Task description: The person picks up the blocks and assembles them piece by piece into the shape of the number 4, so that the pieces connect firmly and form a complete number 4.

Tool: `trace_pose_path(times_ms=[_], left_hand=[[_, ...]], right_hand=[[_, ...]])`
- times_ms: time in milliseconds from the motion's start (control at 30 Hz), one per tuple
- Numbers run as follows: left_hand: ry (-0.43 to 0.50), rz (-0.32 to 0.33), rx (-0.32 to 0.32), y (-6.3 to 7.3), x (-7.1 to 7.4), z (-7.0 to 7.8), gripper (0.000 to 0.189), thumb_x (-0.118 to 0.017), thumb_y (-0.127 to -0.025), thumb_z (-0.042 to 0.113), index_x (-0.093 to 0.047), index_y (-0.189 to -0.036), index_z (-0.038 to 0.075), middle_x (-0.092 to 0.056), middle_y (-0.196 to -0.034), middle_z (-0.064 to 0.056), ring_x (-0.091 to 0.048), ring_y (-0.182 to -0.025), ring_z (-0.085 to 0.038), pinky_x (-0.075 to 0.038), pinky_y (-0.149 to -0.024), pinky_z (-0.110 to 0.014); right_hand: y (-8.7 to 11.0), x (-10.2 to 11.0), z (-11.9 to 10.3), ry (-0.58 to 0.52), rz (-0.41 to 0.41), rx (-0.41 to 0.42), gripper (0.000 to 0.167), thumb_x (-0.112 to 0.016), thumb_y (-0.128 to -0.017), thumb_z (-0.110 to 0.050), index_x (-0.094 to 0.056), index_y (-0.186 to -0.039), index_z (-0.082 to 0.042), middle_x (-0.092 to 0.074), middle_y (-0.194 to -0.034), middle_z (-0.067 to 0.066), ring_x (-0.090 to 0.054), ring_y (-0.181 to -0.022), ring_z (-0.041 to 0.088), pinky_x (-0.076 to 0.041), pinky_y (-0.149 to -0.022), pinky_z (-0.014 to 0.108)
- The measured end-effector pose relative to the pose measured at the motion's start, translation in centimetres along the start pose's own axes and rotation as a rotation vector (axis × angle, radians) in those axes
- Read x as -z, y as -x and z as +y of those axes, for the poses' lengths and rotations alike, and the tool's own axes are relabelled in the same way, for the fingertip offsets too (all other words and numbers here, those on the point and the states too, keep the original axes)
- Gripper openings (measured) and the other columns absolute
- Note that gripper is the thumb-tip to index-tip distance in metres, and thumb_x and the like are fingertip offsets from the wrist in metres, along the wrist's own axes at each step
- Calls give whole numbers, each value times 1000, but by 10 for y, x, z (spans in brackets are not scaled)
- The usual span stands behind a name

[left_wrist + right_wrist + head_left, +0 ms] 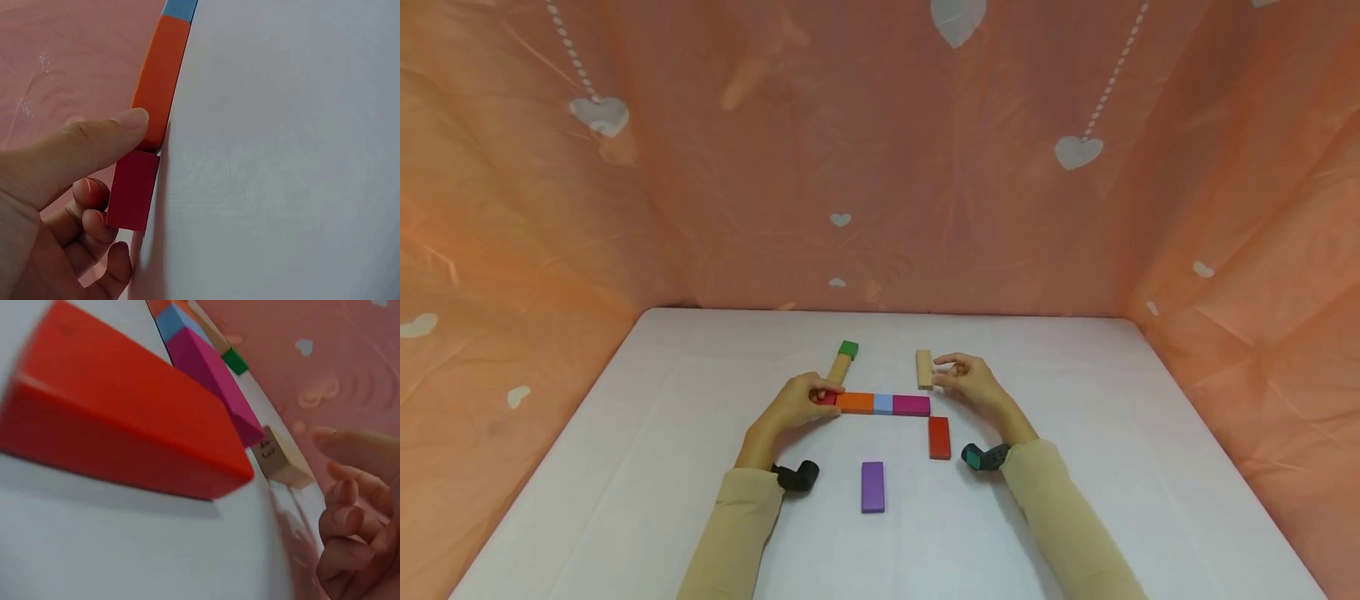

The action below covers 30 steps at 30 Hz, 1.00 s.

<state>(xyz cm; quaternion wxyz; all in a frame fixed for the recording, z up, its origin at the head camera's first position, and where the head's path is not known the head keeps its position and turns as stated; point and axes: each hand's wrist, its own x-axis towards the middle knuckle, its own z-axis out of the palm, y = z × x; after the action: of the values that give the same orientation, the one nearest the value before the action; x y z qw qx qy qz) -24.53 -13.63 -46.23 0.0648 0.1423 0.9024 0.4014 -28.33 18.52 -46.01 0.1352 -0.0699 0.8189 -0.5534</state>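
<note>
My left hand (pixel 792 404) is at the left end of a row of blocks, thumb on one side and fingers on the other, holding the crimson block (pixel 133 190). Its thumb tip also lies on the orange block (pixel 161 75) beside it. A light blue block (pixel 883 404) and a magenta block (pixel 912 406) continue the row to the right. My right hand (pixel 976 383) holds nothing, fingers loosely bent, just right of a plain wooden block (pixel 924 369). The right wrist view shows a gap between those fingers and that block.
Another wooden block (pixel 838 368) extends back from the row's left end, with a green block (pixel 848 349) at its far end. A red block (pixel 939 438) lies off the row's right end. Nearer the front is a purple block (pixel 872 487). Orange cloth (pixel 880 183) surrounds the white table (pixel 700 358).
</note>
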Motion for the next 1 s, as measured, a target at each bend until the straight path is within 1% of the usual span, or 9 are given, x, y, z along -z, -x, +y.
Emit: trace_pose_path(times_ms=[100,167,267,367,467,600,700,833,1000], left_hand=[[-2,0,2,0,0,0,32,-78,-79,10,-73,-110,7,-53,-84,-8,-45,-82,-18,-36,-71,-25],[0,0,6,1,0,1,32,-77,-79,10,-73,-110,7,-55,-86,-8,-45,-83,-18,-36,-71,-25],[7,-5,10,1,0,2,32,-77,-79,10,-72,-111,7,-58,-90,-11,-46,-85,-18,-37,-73,-25],[3,-6,-1,2,0,2,32,-78,-78,10,-72,-110,6,-61,-94,-12,-47,-85,-18,-38,-74,-25],[-1,0,-10,2,1,2,32,-78,-78,9,-73,-110,6,-61,-92,-12,-46,-84,-18,-37,-73,-25],[2,2,-4,3,1,2,32,-78,-78,9,-73,-110,6,-58,-87,-10,-45,-82,-17,-36,-72,-24],[-6,0,0,4,1,1,32,-78,-79,10,-73,-110,6,-60,-90,-11,-46,-84,-18,-38,-73,-24],[-11,-4,15,3,0,0,32,-77,-80,12,-73,-111,8,-63,-100,-13,-49,-89,-19,-40,-78,-25],[-6,-1,4,2,0,0,32,-78,-79,11,-73,-110,8,-63,-97,-12,-47,-87,-19,-38,-76,-25]], right_hand=[[-8,3,0,6,-23,-2,51,-68,-87,-8,-51,-133,3,-48,-60,-7,-41,-54,7,-37,-54,20],[-12,5,0,3,-41,-18,54,-68,-87,-8,-48,-137,0,-49,-60,-9,-38,-51,7,-34,-51,20],[-17,6,1,-8,-66,-62,60,-68,-87,-10,-44,-142,-6,-46,-56,-10,-35,-48,6,-29,-48,21],[-20,6,2,-24,-83,-131,62,-67,-89,-13,-41,-146,-11,-40,-53,-9,-33,-46,7,-28,-47,21],[-22,6,0,-15,-92,-178,63,-66,-90,-17,-40,-147,-16,-36,-52,-8,-32,-46,8,-26,-47,22],[-24,6,-4,2,-102,-213,62,-66,-90,-19,-41,-147,-19,-35,-53,-7,-32,-46,8,-26,-47,22],[-26,6,-5,24,-111,-226,60,-65,-91,-19,-42,-146,-19,-34,-52,-6,-30,-46,8,-26,-47,22],[-29,5,-5,48,-111,-223,58,-64,-91,-18,-43,-145,-16,-33,-50,-7,-29,-44,8,-27,-46,22],[-31,6,-4,30,-104,-233,57,-64,-91,-17,-44,-145,-15,-33,-50,-7,-29,-43,8,-27,-45,22]])
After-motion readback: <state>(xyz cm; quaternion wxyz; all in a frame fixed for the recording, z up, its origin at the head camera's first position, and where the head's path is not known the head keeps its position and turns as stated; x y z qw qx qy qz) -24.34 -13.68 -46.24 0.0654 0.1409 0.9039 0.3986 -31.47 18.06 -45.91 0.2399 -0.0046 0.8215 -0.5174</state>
